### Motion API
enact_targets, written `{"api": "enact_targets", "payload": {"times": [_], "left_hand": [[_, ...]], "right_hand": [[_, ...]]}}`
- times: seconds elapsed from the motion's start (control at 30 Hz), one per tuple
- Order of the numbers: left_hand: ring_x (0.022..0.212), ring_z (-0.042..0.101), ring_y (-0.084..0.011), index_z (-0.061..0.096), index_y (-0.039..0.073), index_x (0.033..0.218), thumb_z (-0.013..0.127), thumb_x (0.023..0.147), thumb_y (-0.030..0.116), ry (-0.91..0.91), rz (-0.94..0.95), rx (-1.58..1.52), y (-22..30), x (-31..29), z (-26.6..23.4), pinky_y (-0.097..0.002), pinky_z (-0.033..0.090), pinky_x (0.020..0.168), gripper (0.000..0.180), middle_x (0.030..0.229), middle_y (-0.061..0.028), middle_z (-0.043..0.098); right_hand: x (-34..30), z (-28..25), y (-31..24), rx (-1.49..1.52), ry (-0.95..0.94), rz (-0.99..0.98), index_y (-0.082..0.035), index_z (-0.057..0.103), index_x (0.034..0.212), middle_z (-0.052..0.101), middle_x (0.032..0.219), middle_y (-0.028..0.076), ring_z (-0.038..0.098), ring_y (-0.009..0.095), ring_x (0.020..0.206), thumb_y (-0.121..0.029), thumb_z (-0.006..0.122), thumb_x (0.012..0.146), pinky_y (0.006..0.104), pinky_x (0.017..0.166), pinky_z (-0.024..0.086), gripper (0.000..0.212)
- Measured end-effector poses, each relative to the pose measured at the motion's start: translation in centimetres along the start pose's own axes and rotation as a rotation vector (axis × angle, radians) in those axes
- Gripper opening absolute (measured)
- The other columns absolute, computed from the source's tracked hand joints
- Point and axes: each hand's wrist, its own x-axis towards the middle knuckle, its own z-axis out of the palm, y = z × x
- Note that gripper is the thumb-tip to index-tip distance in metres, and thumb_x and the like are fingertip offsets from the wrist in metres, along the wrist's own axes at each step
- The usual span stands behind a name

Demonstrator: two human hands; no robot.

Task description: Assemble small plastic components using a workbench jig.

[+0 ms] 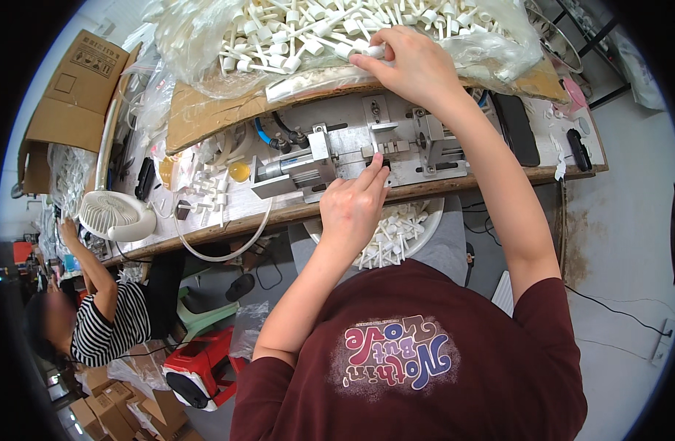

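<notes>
- Hands are working apart: the right hand [414, 66] is reaching up into the clear plastic bag [205, 37] on the cardboard sheet [205, 117], its fingers pinching one white plastic part [372, 52] at the near edge of the heap.
- The left hand [353, 206] is resting at the front edge of the metal press jig [367, 151], fingers curled together with the tips touching the jig's middle slot; whether anything small is sitting under them cannot be told.
- Judging by this, the step in hand is feeding: one part is being picked while the other hand is tending the jig. The next move seems to be calling for the pinched part to travel down to the slot and be lined up squarely before the fingers are drawn clear.
- Counting: one jig with one cylinder, two hands at work, one part being held, and far too many loose parts in the bag to count.
- One round white bowl [434, 220] is sitting in the lap below the table edge, holding a smaller pile of the same white pieces.
- One small white fan [117, 214] is standing at the table's left end, and one dark phone-like slab [517, 128] is lying to the jig's right.
- One other person in a striped top [106, 327] is sitting at the lower left, beside one red stool [201, 360].
</notes>
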Motion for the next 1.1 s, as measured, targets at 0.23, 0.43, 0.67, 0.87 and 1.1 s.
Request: {"api": "enact_targets", "payload": {"times": [0.23,0.43,0.67,0.87,1.1], "left_hand": [[0.064,0.069,-0.0152,0.073,0.006,0.1,0.08,0.081,0.02,0.084,-0.125,-0.253,-0.7,3.1,-4.2,-0.0269,0.053,0.058,0.024,0.101,-0.0084,0.073],[0.079,0.069,-0.0199,0.073,0.006,0.103,0.076,0.083,0.013,0.355,-0.098,-0.242,-4.2,9.5,-5.5,-0.031,0.053,0.072,0.021,0.096,-0.0083,0.072],[0.086,0.066,-0.0268,0.072,0.007,0.105,0.079,0.078,0.03,0.238,-0.084,0.076,-7.4,16.2,-1.8,-0.0393,0.052,0.077,0.036,0.095,-0.0084,0.067],[0.083,0.067,-0.024,0.073,0.007,0.103,0.081,0.075,0.03,0.143,-0.164,0.041,-7.6,16.8,-1.0,-0.0358,0.053,0.075,0.037,0.09,-0.008,0.066],[0.084,0.068,-0.0144,0.073,0.004,0.105,0.081,0.078,0.012,0.187,-0.218,-0.448,-3.4,12.1,-5.7,-0.028,0.058,0.071,0.029,0.095,-0.0057,0.065]], "right_hand": [[-2.6,-1.8,-0.5,0.457,0.048,0.057,-0.003,0.068,0.097,0.063,0.082,0.009,0.065,0.024,0.072,-0.022,0.079,0.077,0.0337,0.068,0.054,0.03],[-12.5,-2.5,-2.1,0.303,0.077,-0.175,-0.004,0.068,0.102,0.063,0.109,0.01,0.069,0.023,0.083,-0.01,0.076,0.079,0.0336,0.07,0.057,0.025],[-17.0,0.2,-2.5,0.094,-0.013,-0.325,-0.002,0.067,0.094,0.068,0.119,0.013,0.068,0.016,0.072,-0.008,0.071,0.074,0.0297,0.06,0.052,0.022],[-15.5,1.1,-3.3,-0.058,-0.07,-0.349,-0.004,0.064,0.087,0.07,0.116,0.014,0.061,0.015,0.053,-0.009,0.067,0.072,0.0267,0.054,0.048,0.016],[-15.5,0.6,-3.7,-0.074,-0.177,-0.331,-0.006,0.066,0.09,0.072,0.113,0.008,0.06,0.02,0.051,-0.01,0.07,0.076,0.0297,0.053,0.051,0.015]]}}
